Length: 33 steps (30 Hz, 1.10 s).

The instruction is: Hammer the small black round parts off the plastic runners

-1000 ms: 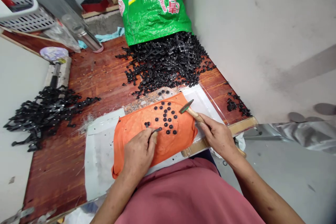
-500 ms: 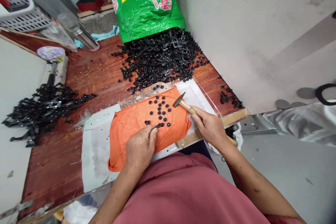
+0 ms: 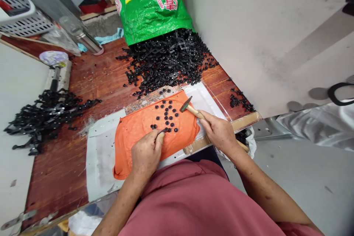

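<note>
My right hand (image 3: 220, 129) is closed round the wooden handle of a small hammer (image 3: 186, 104). Its dark metal head hangs over the right part of an orange cloth (image 3: 129, 147). My left hand (image 3: 146, 151) is pinched at the cloth's lower middle, its fingertips on a thin black plastic piece (image 3: 163, 130). That piece lies against a small round black part (image 3: 169, 130); whether the two are joined I cannot tell. Several more round black parts (image 3: 166, 113) with raised centres lie loose on the cloth, between my left fingertips and the hammer head.
A green printed bag (image 3: 157, 22) spills a large heap of black plastic parts (image 3: 168, 59) at the back. Another black pile (image 3: 47, 114) lies on the left of the reddish wooden table (image 3: 55, 177). A clear bottle (image 3: 88, 40) and a white basket (image 3: 27, 22) are at the back left.
The whole view has shifted slightly. Both hands keep nearly the same pose over the cloth, with the hammer head still raised at the right.
</note>
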{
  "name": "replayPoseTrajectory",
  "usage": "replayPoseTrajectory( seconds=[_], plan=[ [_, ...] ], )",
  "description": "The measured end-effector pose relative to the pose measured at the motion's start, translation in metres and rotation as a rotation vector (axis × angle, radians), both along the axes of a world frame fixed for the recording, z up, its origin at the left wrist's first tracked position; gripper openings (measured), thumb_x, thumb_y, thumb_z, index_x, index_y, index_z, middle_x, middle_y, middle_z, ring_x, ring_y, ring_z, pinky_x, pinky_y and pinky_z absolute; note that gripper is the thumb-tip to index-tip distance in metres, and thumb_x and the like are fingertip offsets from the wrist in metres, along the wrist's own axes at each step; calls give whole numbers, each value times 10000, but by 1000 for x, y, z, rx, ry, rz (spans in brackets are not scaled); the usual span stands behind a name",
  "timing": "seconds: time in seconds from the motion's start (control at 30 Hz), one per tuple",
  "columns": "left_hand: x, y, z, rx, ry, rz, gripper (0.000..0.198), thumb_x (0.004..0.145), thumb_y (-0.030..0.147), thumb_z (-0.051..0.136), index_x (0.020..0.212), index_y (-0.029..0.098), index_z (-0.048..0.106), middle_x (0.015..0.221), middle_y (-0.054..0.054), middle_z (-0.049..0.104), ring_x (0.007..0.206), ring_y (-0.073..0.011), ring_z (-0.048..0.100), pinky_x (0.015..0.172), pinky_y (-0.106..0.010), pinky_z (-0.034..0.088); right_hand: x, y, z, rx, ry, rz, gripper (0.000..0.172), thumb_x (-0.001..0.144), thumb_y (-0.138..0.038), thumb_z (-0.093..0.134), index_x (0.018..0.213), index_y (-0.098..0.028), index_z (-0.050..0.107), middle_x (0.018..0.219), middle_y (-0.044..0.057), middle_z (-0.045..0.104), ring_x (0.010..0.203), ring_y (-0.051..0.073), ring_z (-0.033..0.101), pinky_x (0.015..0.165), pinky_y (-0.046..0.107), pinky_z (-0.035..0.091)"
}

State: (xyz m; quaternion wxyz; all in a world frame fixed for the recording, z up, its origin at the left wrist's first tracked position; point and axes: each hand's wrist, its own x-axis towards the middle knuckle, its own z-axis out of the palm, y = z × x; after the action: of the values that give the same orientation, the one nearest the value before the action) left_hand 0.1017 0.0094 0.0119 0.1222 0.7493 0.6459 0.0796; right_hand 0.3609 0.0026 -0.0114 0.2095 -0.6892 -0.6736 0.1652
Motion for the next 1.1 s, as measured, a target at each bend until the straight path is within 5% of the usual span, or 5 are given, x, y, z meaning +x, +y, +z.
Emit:
replayPoseTrajectory(
  seconds=[0.47,0.7,1.1],
  plan=[
    [-2,2,-5,48,117,-70,344,1000,372,455,985,231,768,920,-55,802,796,-204,735,660,-268,481,5,-9,7,65,131,58,412,1051,-334,445,1435,-271,583,1209,44,752,1019,212,723,848,283,526],
    [0,3,-4,64,136,-75,345,1004,371,458,960,233,772,898,-54,800,762,-200,729,635,-271,459,-4,-28,45,159,-18,310,434,1069,-273,396,1477,-234,538,835,29,694,709,166,653,653,267,445],
    [-3,2,-10,40,117,-76,349,1012,380,448,977,234,763,922,-51,799,768,-207,727,617,-286,429,-22,-32,37,155,-218,324,458,1039,-208,420,1478,-249,544,793,29,667,644,159,612,589,283,385]
  ],
)
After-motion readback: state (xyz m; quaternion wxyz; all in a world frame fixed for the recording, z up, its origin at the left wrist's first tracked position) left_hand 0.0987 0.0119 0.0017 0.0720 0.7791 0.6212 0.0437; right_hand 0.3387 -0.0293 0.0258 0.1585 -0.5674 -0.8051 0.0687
